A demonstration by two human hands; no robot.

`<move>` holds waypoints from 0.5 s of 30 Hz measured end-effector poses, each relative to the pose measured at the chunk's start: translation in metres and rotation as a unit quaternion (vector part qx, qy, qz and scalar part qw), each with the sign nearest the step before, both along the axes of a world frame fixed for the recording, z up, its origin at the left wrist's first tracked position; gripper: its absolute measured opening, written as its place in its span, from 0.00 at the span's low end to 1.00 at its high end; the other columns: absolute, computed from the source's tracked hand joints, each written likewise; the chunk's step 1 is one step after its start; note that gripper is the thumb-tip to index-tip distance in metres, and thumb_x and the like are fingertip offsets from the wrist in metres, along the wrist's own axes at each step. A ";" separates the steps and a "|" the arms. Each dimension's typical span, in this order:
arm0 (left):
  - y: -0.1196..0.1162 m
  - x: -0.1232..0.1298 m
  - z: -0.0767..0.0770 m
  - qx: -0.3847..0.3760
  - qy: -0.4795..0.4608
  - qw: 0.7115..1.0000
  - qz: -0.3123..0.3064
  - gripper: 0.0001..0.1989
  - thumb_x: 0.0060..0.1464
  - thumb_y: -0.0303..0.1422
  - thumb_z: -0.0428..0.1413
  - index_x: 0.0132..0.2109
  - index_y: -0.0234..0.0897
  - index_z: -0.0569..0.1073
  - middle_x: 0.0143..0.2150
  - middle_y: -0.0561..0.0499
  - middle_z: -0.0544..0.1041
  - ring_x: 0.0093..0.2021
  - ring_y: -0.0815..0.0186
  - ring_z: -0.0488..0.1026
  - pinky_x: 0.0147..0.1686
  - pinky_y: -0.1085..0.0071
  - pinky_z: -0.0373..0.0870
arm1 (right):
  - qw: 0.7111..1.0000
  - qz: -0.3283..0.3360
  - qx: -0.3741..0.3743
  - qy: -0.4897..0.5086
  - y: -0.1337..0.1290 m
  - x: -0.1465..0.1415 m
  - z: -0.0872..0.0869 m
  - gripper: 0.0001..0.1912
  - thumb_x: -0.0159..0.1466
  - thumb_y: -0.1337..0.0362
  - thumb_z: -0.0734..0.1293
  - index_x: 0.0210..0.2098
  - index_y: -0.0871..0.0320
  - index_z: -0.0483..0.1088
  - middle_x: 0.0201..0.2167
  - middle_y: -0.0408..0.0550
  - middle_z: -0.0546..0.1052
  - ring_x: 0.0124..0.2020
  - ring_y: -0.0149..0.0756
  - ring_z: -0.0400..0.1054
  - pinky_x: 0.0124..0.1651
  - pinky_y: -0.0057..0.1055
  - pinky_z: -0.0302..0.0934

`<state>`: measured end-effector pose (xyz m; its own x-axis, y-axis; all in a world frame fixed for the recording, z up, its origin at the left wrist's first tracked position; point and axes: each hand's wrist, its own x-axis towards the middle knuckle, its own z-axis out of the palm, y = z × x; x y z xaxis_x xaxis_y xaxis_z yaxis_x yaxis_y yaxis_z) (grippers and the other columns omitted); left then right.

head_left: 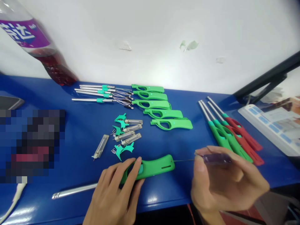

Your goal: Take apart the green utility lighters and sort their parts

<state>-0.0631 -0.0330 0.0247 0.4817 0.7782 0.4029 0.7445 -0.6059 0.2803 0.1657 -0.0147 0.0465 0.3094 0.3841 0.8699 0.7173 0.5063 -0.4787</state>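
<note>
Bright, even light here, hottest on the wall (157,68) beyond the left fingers (133,176), where a pale glow washes the surface out. Glare skids across the glossy table (77,162), one patch just right of those fingers, another well to their left, and the metal tube (77,189) beside them gleams. Over at the right fingers (201,170), softness, the purple handle (217,158) within them blurred. Far left, coarse pixel blocks; beyond, the bottle (38,39) leans, stretched at the edge.

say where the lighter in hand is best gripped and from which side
Probably around the trigger guard of the lighter, from above, as the left hand does: the body looks widest there, and the slotted end faces the screwdriver.
</note>
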 end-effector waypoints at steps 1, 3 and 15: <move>0.000 0.000 0.001 0.000 -0.003 1.000 -0.001 0.25 0.69 0.26 0.57 0.71 0.32 0.67 0.60 0.41 0.75 0.54 0.54 0.71 0.54 0.57 0.67 | 1.000 -0.006 0.001 -0.008 -0.001 0.000 0.000 0.32 0.58 0.80 0.72 0.60 0.55 0.70 0.40 0.47 0.74 0.36 0.39 0.75 0.31 0.37 0.75; 0.000 0.001 0.001 0.001 -0.008 1.000 -0.004 0.25 0.69 0.25 0.57 0.70 0.32 0.68 0.59 0.40 0.75 0.54 0.54 0.71 0.54 0.56 0.67 | 1.000 -0.014 0.001 -0.027 -0.004 0.000 0.001 0.29 0.60 0.77 0.73 0.58 0.52 0.71 0.40 0.46 0.72 0.37 0.40 0.73 0.31 0.37 0.75; 0.003 0.003 0.004 0.004 -0.012 1.000 -0.011 0.24 0.68 0.24 0.59 0.69 0.28 0.70 0.59 0.39 0.75 0.53 0.54 0.72 0.54 0.56 0.68 | 0.972 -0.088 -0.204 -0.081 -0.036 -0.007 0.001 0.18 0.68 0.67 0.67 0.55 0.42 0.65 0.42 0.49 0.77 0.36 0.46 0.77 0.38 0.46 0.75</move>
<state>-0.0603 -0.0298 0.0283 0.4880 0.7642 0.4217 0.7242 -0.6242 0.2930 0.1586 -0.0510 0.0470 0.2729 0.6604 0.6996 0.8579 0.1619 -0.4876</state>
